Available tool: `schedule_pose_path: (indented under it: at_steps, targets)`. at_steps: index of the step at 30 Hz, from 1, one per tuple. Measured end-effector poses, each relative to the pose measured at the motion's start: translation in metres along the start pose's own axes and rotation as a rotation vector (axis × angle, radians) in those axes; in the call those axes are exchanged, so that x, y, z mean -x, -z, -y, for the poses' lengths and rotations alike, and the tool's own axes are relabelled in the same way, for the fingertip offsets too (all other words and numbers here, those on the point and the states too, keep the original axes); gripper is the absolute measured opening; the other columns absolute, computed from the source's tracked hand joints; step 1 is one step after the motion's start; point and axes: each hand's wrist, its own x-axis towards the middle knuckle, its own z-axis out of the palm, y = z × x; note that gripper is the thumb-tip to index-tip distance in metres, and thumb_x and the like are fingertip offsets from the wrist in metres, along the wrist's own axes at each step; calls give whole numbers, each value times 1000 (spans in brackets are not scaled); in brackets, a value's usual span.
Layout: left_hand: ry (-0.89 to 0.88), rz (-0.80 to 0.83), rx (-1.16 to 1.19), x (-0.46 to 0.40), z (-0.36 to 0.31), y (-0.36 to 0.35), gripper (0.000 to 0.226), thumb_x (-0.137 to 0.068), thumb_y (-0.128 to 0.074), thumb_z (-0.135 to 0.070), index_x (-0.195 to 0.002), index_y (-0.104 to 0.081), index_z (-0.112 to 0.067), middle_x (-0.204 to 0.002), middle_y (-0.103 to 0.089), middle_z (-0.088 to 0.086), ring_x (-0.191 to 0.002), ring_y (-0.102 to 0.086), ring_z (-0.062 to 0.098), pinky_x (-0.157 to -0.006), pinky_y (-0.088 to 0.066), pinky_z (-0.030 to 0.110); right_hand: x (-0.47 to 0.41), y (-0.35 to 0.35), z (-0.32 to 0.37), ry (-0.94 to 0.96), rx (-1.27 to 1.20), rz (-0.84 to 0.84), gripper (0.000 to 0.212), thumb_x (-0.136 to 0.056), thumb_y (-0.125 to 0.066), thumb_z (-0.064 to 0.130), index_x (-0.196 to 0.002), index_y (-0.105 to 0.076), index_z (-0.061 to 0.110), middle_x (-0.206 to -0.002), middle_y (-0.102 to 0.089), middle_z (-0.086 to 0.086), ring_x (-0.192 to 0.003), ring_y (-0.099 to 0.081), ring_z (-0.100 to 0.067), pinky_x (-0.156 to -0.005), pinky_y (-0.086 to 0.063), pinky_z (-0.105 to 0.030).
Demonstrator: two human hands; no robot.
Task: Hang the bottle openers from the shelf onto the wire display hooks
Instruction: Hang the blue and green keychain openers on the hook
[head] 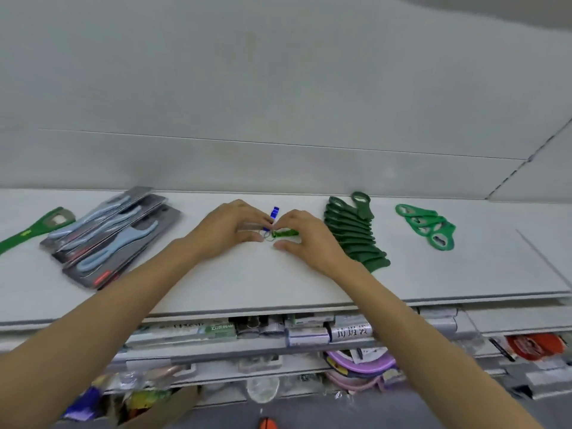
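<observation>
On the white top shelf [278, 283] both my hands meet at the middle. My left hand [230, 226] pinches a small blue keyring opener [274, 212] with its wire ring. My right hand [305, 238] pinches a small green keyring opener [286, 233] that lies on the shelf. The two rings touch between my fingertips. A fanned row of dark green bottle openers [354, 235] lies just right of my right hand. Further right sits a smaller pile of bright green openers [428, 226]. No wire display hooks are in view.
Packs of pale blue tools on grey cards [114, 233] lie at the left, and a long green opener [34, 229] lies at the far left edge. Lower shelves below hold packaged goods [278, 331] and purple items [360, 365]. A white wall rises behind.
</observation>
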Motion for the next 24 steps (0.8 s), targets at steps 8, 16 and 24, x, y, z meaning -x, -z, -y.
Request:
schedule_pose_path:
  at_steps: [8,16,24]
  targets:
    - [30,-99,-230,-13,-6,-7,21,-93,-65,-45,-107,-75,-34,-106,-72,-21,-86,-50,11,-73,-52,38,-24,-3,-17,125,55,109,18,-96,-66,28,-105,-77,18,-106,-68,-1,-101,-55,-20,-85,-46,-34]
    - [54,-285,-350,-7,-14,-13,10,-92,-68,-17,-100,-74,-19,-80,-62,-11,-80,-42,9,-61,-53,36,-27,6,-16,150,272,76,23,-102,-50,23,-104,-69,10,-101,-65,-4,-101,-55,-23,-73,-47,-37]
    - [342,-382,-78,3,-34,-4,15,-102,-52,-32,-99,-67,-32,-90,-63,-14,-81,-57,5,-77,-47,28,-37,21,-19,-75,-176,-72,10,-96,-60,21,-89,-63,16,-89,-66,6,-70,-61,-12,-69,-50,-29]
